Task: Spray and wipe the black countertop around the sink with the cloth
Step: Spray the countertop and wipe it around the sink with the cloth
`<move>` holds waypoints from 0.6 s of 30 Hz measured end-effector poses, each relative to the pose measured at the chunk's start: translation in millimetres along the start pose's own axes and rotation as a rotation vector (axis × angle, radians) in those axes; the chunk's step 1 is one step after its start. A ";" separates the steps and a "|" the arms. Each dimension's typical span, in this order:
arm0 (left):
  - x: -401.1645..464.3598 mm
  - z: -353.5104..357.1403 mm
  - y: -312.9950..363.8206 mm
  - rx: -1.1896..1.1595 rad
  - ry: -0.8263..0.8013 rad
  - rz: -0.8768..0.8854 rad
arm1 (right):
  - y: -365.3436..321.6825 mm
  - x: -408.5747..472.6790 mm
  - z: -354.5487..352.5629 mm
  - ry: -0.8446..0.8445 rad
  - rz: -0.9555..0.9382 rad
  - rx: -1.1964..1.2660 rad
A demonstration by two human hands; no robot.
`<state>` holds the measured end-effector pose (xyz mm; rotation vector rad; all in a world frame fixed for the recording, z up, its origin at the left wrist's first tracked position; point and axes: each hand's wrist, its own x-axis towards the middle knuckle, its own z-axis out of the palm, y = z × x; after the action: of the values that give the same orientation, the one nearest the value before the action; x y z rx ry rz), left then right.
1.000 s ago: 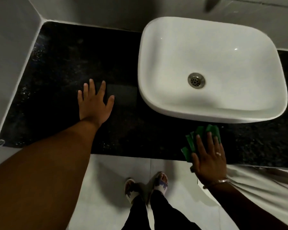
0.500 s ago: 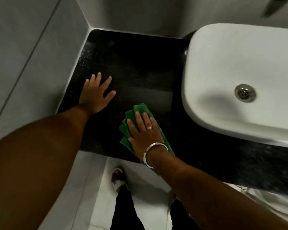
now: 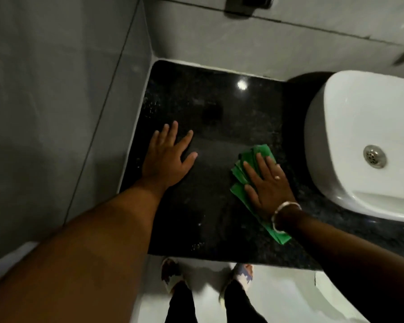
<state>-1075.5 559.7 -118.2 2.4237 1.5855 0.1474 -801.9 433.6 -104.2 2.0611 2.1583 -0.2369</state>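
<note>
1. The black tabletop (image 3: 215, 117) filled the middle of the frame, walled by grey tiles on the left and along the top.
2. The white sink (image 3: 350, 127) stood at the right edge of the frame, its metal drain (image 3: 374, 156) in view.
3. The left hand (image 3: 167, 157) lay flat and released on the tabletop, left of centre, fingers spread, grasping nothing.
4. The right hand (image 3: 267, 185) pressed flat on the green cloth (image 3: 243, 173), fingers extended rather than curled around it.
5. The cloth lay folded on the tabletop between the left hand and the sink, just beside the sink, its lower end reaching out past the wrist.
6. A bangle (image 3: 283, 215) circled the right wrist, and a ring (image 3: 277, 177) sat on 1 finger.
7. At the bottom of the frame, 2 feet (image 3: 173, 273) stood on the pale floor.
</note>
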 end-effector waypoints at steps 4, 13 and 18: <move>2.5 1.1 -0.4 0.004 0.038 -0.018 | -35.6 100.5 -17.2 0.062 0.256 0.096; 6.5 10.3 -4.6 0.038 0.110 -0.088 | -90.4 268.0 -76.8 0.078 0.146 0.622; 7.0 7.6 -2.6 0.043 0.052 -0.114 | -20.2 208.5 -57.3 0.095 0.275 0.545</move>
<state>-1073.4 566.0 -126.6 2.3720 1.7613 0.1581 -831.6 648.3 -92.7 2.6722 1.9810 -0.7789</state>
